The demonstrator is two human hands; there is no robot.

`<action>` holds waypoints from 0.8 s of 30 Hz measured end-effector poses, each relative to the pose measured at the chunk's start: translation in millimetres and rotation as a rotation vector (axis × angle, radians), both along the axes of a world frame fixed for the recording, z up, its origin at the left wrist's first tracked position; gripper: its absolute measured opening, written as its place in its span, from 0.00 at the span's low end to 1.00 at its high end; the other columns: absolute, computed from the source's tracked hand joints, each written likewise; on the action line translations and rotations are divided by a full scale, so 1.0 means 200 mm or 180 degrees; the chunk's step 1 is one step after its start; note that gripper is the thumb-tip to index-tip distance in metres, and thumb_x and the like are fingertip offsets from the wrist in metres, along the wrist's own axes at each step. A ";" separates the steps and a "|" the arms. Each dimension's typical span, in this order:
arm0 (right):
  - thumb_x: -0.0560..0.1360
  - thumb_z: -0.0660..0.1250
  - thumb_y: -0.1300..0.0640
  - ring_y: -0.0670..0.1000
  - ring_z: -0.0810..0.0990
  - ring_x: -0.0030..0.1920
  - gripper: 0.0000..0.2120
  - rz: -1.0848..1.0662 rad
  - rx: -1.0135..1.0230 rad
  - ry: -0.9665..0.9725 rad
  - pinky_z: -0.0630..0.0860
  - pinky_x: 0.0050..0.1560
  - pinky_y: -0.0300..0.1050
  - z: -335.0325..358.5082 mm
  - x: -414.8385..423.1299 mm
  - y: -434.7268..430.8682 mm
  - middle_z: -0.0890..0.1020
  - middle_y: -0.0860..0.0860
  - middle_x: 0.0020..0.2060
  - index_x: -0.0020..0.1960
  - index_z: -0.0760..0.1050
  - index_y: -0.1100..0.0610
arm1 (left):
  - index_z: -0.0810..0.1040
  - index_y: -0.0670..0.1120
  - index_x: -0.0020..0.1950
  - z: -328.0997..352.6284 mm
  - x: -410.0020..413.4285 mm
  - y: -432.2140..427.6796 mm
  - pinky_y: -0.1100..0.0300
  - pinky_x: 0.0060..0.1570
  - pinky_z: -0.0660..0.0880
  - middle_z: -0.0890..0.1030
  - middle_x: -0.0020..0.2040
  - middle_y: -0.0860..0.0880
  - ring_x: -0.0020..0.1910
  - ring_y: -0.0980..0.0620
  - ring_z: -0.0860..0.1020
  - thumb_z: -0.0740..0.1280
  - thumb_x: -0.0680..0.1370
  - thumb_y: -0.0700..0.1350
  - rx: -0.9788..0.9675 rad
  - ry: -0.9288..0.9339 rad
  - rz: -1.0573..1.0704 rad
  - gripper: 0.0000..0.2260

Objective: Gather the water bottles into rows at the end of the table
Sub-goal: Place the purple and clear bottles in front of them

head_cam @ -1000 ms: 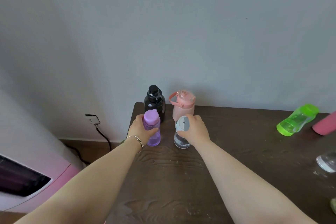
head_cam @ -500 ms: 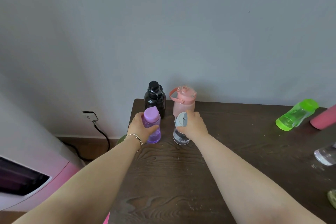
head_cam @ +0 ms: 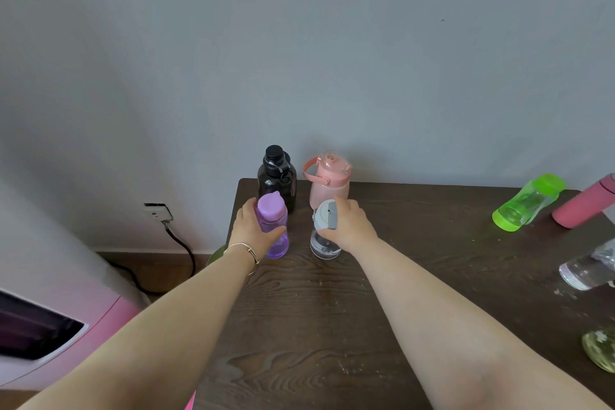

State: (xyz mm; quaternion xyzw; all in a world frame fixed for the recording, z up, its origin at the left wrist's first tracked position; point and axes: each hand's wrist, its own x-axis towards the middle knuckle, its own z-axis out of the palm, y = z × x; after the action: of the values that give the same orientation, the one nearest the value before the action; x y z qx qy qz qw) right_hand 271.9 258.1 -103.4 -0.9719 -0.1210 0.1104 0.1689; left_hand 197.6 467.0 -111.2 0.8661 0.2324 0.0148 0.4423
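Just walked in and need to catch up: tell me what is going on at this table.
A person is lining up water bottles at the left end of the table. The left hand holds a purple bottle and the right hand a clear bottle with a grey lid, both upright in front of a black bottle and a pink bottle by the wall. A green bottle and others wait on the right.

Hands (head_cam: 256, 230) nudged both btls back, maybe slightly.
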 end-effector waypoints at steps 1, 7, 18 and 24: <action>0.70 0.74 0.44 0.57 0.69 0.65 0.40 0.0066 -0.0036 -0.0041 0.76 0.58 0.52 0.01 -0.01 -0.01 0.66 0.55 0.68 0.74 0.56 0.51 | 0.55 0.48 0.77 0.01 0.00 0.00 0.44 0.68 0.69 0.64 0.74 0.45 0.71 0.43 0.67 0.78 0.68 0.51 0.0090 -0.0032 -0.0003 0.45; 0.70 0.74 0.46 0.56 0.70 0.67 0.40 0.0592 -0.0432 -0.0468 0.74 0.61 0.51 0.07 -0.07 -0.13 0.68 0.53 0.71 0.75 0.58 0.53 | 0.51 0.46 0.78 0.05 -0.06 0.02 0.47 0.72 0.62 0.57 0.78 0.44 0.76 0.42 0.57 0.72 0.71 0.58 0.1754 -0.0084 -0.0418 0.44; 0.76 0.68 0.45 0.57 0.64 0.72 0.39 0.0259 -0.0452 -0.0721 0.68 0.67 0.51 0.26 -0.12 -0.58 0.64 0.56 0.74 0.78 0.54 0.57 | 0.53 0.46 0.78 0.23 -0.03 -0.29 0.47 0.76 0.50 0.52 0.79 0.43 0.78 0.43 0.50 0.65 0.75 0.62 0.2809 -0.0118 -0.1030 0.39; 0.75 0.69 0.45 0.57 0.66 0.71 0.39 -0.0040 -0.0400 -0.0729 0.69 0.65 0.51 0.38 -0.13 -1.11 0.66 0.56 0.72 0.77 0.56 0.58 | 0.52 0.44 0.78 0.32 0.04 -0.78 0.47 0.74 0.55 0.57 0.78 0.43 0.77 0.42 0.56 0.65 0.74 0.62 0.2813 -0.0303 -0.1190 0.41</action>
State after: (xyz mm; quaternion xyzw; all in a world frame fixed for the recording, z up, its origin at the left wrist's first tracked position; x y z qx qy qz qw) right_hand 246.4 36.3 -26.4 -0.9876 -0.1263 0.0050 0.0934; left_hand 205.2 311.8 -46.4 0.9964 0.0237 0.0721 0.0371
